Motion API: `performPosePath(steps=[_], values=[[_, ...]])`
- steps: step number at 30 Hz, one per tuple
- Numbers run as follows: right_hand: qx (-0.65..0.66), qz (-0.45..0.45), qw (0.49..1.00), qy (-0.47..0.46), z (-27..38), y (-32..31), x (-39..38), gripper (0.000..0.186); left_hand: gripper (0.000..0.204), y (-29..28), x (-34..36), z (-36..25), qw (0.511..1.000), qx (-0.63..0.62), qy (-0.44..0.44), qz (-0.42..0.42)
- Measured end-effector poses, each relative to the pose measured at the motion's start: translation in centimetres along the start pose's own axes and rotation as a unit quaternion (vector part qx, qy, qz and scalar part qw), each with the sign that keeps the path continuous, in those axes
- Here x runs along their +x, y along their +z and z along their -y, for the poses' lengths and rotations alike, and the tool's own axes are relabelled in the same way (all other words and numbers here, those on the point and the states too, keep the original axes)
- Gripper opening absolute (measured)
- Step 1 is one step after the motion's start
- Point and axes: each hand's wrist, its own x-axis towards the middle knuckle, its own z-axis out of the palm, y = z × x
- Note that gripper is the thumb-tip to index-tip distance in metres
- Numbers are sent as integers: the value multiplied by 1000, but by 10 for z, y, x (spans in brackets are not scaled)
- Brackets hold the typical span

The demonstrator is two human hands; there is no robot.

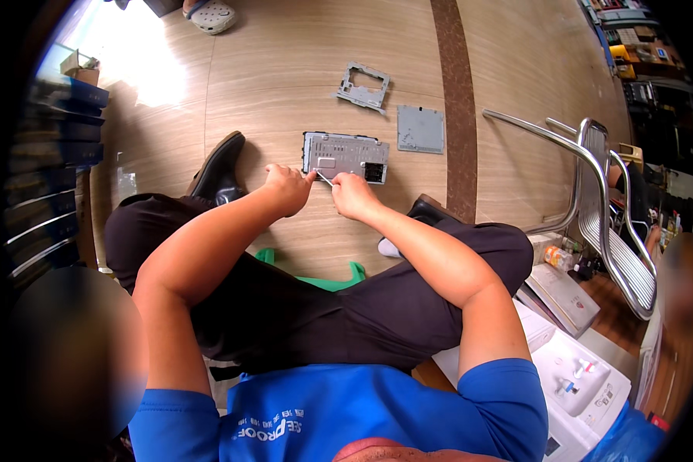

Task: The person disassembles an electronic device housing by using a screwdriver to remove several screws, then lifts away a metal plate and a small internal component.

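A flat grey metal electronics unit (345, 151) with slots and a black connector block lies on the floor in front of me. My left hand (289, 190) is at its near left corner, fingers curled, the thumb against the edge. My right hand (354, 196) is closed round a screwdriver (325, 178); its handle is hidden in my fingers. The thin shaft slants up and left, its tip at the unit's near left part beside my left thumb. Beyond the unit lies a grey metal bracket frame (353, 95), and to its right a flat grey metal plate (420, 129).
A metal chair (593, 185) stands at right, with a white water dispenser (585, 377) nearer me. Stacked blue boxes (77, 123) line the left. A green plastic stool (331, 283) shows between my legs. Another person's shoe (212, 17) is at the far edge.
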Motion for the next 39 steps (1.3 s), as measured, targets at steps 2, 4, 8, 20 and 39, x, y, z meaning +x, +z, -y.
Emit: performPosePath(steps=[2,4,8,20,39], values=[[6,0,1000,6,-6,5,3,25,71,-2,-1,0,1000,-3,-4,2],[58,18,997,37,-9,8,5,24,70,-3,0,0,1000,24,2,-3],[114,33,991,58,4,6,1,25,70,2,-1,3,1000,15,-4,0],[149,42,986,59,12,1,-4,27,69,3,0,2,999,37,-1,-14],[216,134,957,142,17,-5,-2,36,73,-3,1,3,1000,22,-5,-1]])
